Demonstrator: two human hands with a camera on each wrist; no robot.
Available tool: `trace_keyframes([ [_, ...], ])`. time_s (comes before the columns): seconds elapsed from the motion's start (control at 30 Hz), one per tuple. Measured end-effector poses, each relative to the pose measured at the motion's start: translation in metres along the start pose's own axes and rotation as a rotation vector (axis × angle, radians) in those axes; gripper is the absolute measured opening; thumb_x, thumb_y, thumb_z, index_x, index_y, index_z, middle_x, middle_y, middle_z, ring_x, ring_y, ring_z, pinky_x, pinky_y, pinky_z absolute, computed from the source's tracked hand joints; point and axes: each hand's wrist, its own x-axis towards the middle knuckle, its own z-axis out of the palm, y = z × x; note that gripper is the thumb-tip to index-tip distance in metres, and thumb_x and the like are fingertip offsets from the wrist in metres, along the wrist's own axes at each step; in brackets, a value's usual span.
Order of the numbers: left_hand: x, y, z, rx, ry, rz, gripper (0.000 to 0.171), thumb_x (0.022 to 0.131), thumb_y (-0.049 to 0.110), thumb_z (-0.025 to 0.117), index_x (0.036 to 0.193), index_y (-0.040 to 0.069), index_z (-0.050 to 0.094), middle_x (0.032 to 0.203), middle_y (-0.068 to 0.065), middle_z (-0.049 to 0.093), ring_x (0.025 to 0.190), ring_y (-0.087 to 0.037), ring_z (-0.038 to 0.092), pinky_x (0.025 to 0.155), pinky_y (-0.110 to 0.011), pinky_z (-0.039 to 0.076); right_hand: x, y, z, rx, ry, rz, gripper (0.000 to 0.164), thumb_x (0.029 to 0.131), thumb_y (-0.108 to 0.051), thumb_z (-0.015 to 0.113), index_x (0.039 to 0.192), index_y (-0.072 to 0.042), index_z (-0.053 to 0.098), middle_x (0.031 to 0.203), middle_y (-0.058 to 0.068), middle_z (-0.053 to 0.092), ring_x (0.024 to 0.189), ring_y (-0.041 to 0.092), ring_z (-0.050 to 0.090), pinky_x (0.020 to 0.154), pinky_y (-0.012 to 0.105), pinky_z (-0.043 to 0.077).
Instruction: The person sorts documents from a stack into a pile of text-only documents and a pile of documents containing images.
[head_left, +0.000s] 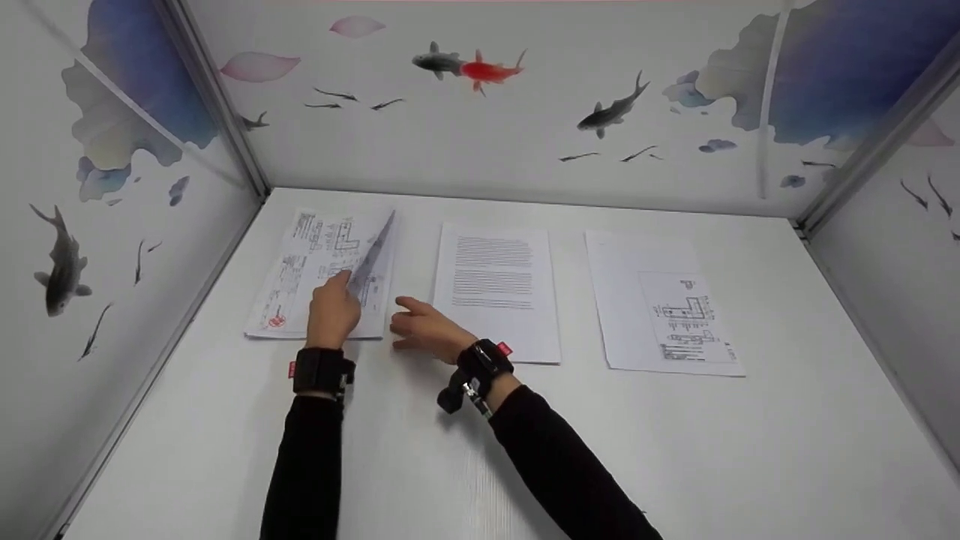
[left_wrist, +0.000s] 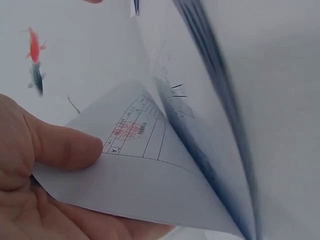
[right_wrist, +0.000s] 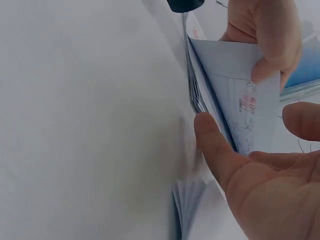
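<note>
Well, the left hand (head_left: 332, 310) pinches a lifted sheet (left_wrist: 135, 180) while the right hand (head_left: 430, 331) hovers loosely spread beside it, gripping nothing; too hard a tug could crease it.

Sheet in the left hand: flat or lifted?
Lifted and bent. Head view: the sheet stands up off the left paper stack; left wrist view: the left hand pinches it.

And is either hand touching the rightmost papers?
No, the left hand and right hand both lie clearly left of the rightmost papers.
</note>
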Motion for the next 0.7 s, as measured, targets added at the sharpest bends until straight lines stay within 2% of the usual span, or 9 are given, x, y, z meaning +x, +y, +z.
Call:
trace_keyframes([
  [0.13, -0.004, 0.006, -0.003, 0.015, 0.001, 0.010, 0.047, 0.098, 0.006, 0.031, 0.142, -0.005, 0.044, 0.135, -0.030, 0.054, 0.108, -0.042, 0.061, 0.087, -0.052, 0.049, 0.005, -0.001, 0.009, 0.066, 0.009, 0.042, 0.065, 0.102, -0.020, 0.049, 0.158, -0.015, 0.016, 0.153, 0.016, 0.039, 0.140, 0.030, 0.040, 0.106, 0.044, 0.043],
  [0.2, -0.006, 0.009, -0.004, 0.025, -0.041, 0.013, 0.047, 0.098, 0.008, 0.032, 0.142, -0.005, 0.044, 0.136, -0.030, 0.053, 0.110, -0.042, 0.060, 0.090, -0.053, 0.048, 0.006, -0.002, 0.009, 0.100, 0.031, 0.064, 0.066, 0.101, -0.022, 0.052, 0.157, -0.017, 0.018, 0.148, 0.014, 0.046, 0.134, 0.028, 0.047, 0.101, 0.041, 0.045],
  [0.3, -0.007, 0.013, -0.004, 0.052, -0.176, 0.008, 0.045, 0.099, 0.016, 0.034, 0.135, -0.004, 0.052, 0.130, -0.027, 0.058, 0.110, -0.040, 0.060, 0.091, -0.051, 0.047, 0.005, -0.003, 0.007, 0.174, 0.067, 0.090, 0.066, 0.099, -0.020, 0.056, 0.156, -0.016, 0.022, 0.141, 0.013, 0.050, 0.125, 0.025, 0.052, 0.098, 0.040, 0.046],
  [0.37, -0.008, 0.015, -0.006, 0.064, -0.292, -0.013, 0.050, 0.101, 0.030, 0.036, 0.132, -0.004, 0.055, 0.127, -0.025, 0.060, 0.104, -0.036, 0.059, 0.089, -0.048, 0.046, 0.005, -0.003, 0.006, 0.222, 0.082, 0.088, 0.063, 0.098, -0.019, 0.057, 0.154, -0.015, 0.028, 0.141, 0.011, 0.050, 0.126, 0.023, 0.050, 0.100, 0.040, 0.045],
  [0.43, -0.007, 0.014, -0.010, 0.071, -0.362, -0.044, 0.061, 0.101, 0.046, 0.035, 0.131, -0.004, 0.056, 0.125, -0.024, 0.061, 0.102, -0.034, 0.058, 0.088, -0.047, 0.046, 0.005, -0.003, 0.007, 0.230, 0.092, 0.079, 0.059, 0.098, -0.019, 0.057, 0.152, -0.013, 0.034, 0.145, 0.010, 0.046, 0.132, 0.023, 0.046, 0.104, 0.041, 0.043],
  [0.47, -0.006, 0.012, -0.012, 0.074, -0.363, -0.067, 0.067, 0.101, 0.052, 0.035, 0.130, -0.004, 0.057, 0.124, -0.023, 0.061, 0.101, -0.033, 0.057, 0.088, -0.047, 0.046, 0.005, -0.003, 0.007, 0.223, 0.093, 0.076, 0.058, 0.098, -0.020, 0.057, 0.151, -0.013, 0.034, 0.148, 0.009, 0.043, 0.135, 0.024, 0.043, 0.106, 0.042, 0.042],
  [0.53, -0.004, 0.004, -0.019, 0.105, -0.297, -0.098, 0.072, 0.100, 0.058, 0.035, 0.134, -0.003, 0.054, 0.130, -0.024, 0.058, 0.108, -0.036, 0.057, 0.091, -0.051, 0.046, 0.005, -0.002, 0.010, 0.179, 0.093, 0.077, 0.059, 0.099, -0.022, 0.055, 0.153, -0.012, 0.032, 0.156, 0.008, 0.034, 0.142, 0.025, 0.037, 0.109, 0.042, 0.040],
  [0.63, -0.003, -0.012, -0.032, 0.156, -0.184, -0.167, 0.067, 0.101, 0.051, 0.038, 0.138, -0.004, 0.049, 0.136, -0.030, 0.051, 0.120, -0.047, 0.050, 0.095, -0.061, 0.043, 0.005, 0.002, 0.011, 0.127, 0.052, 0.074, 0.065, 0.102, -0.022, 0.052, 0.157, -0.010, 0.019, 0.164, 0.008, 0.018, 0.149, 0.024, 0.024, 0.114, 0.043, 0.035],
  [0.7, -0.003, -0.023, -0.040, 0.185, -0.150, -0.212, 0.065, 0.101, 0.046, 0.041, 0.141, -0.006, 0.044, 0.138, -0.035, 0.045, 0.126, -0.052, 0.042, 0.097, -0.068, 0.037, 0.004, 0.003, 0.012, 0.108, 0.013, 0.061, 0.065, 0.103, -0.020, 0.048, 0.157, -0.008, 0.014, 0.165, 0.008, 0.014, 0.150, 0.023, 0.020, 0.116, 0.044, 0.030],
])
